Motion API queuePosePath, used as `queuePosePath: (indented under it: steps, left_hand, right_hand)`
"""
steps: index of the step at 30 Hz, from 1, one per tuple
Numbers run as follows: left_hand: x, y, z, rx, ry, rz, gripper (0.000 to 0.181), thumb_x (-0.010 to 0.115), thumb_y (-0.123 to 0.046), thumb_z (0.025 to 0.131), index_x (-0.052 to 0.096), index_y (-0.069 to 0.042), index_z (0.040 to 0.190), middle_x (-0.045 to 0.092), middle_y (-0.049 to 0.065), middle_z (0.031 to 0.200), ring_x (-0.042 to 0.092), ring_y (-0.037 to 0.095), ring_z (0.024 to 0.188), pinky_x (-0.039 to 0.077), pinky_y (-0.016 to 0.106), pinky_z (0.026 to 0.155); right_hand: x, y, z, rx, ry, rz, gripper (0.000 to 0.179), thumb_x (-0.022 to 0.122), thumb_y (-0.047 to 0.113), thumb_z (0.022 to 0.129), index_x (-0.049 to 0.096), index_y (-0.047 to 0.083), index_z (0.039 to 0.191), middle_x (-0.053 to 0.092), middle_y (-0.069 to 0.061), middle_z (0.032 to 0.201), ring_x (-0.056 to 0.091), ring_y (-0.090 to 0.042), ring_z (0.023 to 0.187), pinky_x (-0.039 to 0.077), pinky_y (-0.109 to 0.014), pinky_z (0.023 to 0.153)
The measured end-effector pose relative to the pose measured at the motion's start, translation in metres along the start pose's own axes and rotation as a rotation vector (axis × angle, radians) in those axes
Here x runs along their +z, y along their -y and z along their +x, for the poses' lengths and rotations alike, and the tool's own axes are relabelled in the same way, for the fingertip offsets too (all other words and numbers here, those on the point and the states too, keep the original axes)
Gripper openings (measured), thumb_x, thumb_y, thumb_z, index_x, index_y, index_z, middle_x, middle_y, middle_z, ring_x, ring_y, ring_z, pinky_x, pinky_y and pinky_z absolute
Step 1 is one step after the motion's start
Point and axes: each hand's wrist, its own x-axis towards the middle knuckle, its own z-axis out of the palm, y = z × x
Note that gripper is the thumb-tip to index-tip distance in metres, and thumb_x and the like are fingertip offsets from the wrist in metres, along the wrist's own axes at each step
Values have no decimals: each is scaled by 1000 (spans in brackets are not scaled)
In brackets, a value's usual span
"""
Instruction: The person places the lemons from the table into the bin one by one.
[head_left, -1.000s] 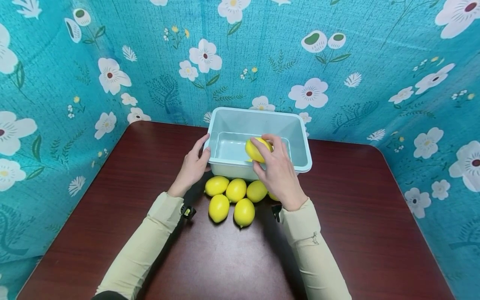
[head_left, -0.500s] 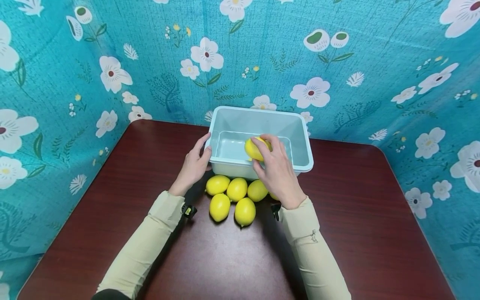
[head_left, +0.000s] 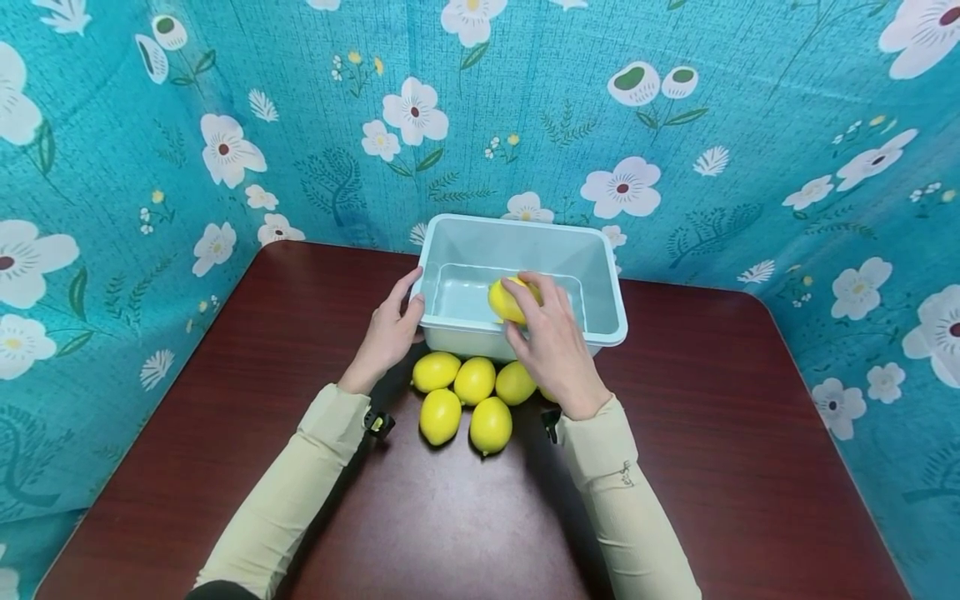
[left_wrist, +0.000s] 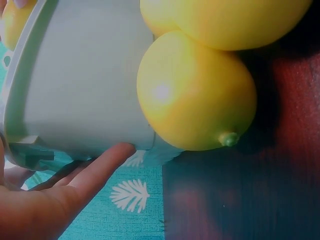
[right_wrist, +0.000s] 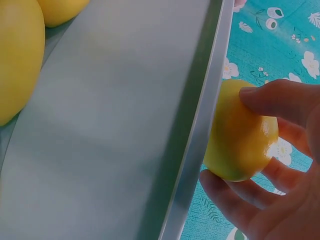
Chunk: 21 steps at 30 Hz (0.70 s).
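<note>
My right hand (head_left: 558, 346) holds a yellow lemon (head_left: 504, 302) over the near part of a pale blue plastic bin (head_left: 517, 237). In the right wrist view the thumb and fingers wrap that lemon (right_wrist: 240, 135), just past the bin's near rim (right_wrist: 200, 120). Against the bin's left end rests my left hand (head_left: 386, 333), its fingers spread along the wall and rim. The left wrist view has one finger (left_wrist: 105, 167) stretched out along the bin's side. Several more lemons (head_left: 475, 382) lie in two rows on the table in front of the bin; my right hand partly covers one.
The bin stands near the back edge of a dark reddish-brown table (head_left: 712, 433). Behind and at both sides hangs a teal flowered cloth (head_left: 480, 125). One lemon (left_wrist: 195, 95) sits close to the bin's near left corner.
Both hands, the held lemon and the bin keep nearly the same places. The head view has shifted very slightly.
</note>
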Motion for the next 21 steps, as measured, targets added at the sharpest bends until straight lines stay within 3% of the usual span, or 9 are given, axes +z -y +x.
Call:
queuePosePath:
  steps: [10,21]
  left_hand:
    - [0,-2,-2,3,1,-2,51,39,-34,103,25,-34,153,32,11,156,53,40,124,54,54,84]
    - [-1,-2,-2,5,-4,7,51,40,-29,103,25,-32,153,32,12,155,54,40,123,55,54,82]
  right_hand:
    - [0,1,1,-10,19,24,46,62,7,91,52,8,136,46,-18,139,47,-37,121,48,-48,95]
    - [-6,0,-2,-8,-21,16,40,61,14,94,55,9,133,47,-15,138,46,-36,120,54,-44,82]
